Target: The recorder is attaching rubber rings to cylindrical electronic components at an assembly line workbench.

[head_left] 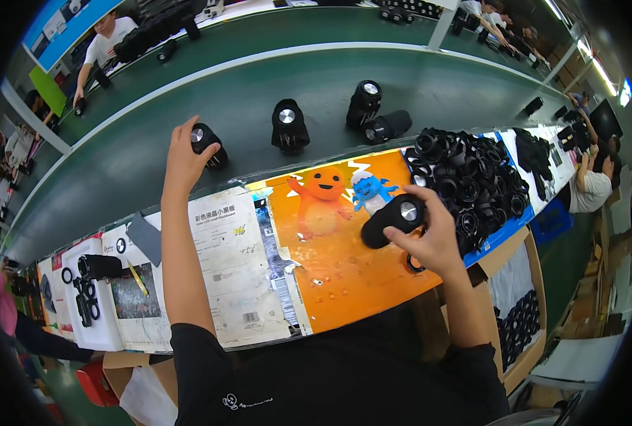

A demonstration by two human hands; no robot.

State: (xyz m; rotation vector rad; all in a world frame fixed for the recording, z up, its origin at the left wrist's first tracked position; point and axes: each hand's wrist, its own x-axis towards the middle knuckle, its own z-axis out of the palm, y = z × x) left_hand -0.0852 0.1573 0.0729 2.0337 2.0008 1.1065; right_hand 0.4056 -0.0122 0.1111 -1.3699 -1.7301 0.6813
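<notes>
My right hand (pixel 433 238) is closed round a black cylindrical speaker (pixel 383 226) with a silver disc on its end, tilted over the orange part of the worktop. Farther left, my left hand (pixel 186 155) reaches across to the green conveyor belt. Its thumb and fingers are round another black speaker (pixel 213 153), which has a silver disc facing up. One more speaker (pixel 289 128) stands upright on the belt between my hands. To its right, an upright speaker (pixel 363 105) has a speaker lying on its side (pixel 390 126) next to it.
A heap of black rings (pixel 465 188) covers the right worktop. A single ring (pixel 415 264) lies near my right wrist. At left, a white foam tray (pixel 106 312) holds black parts. Cardboard boxes (pixel 532 312) stand below. Other people work beyond the belt and far right.
</notes>
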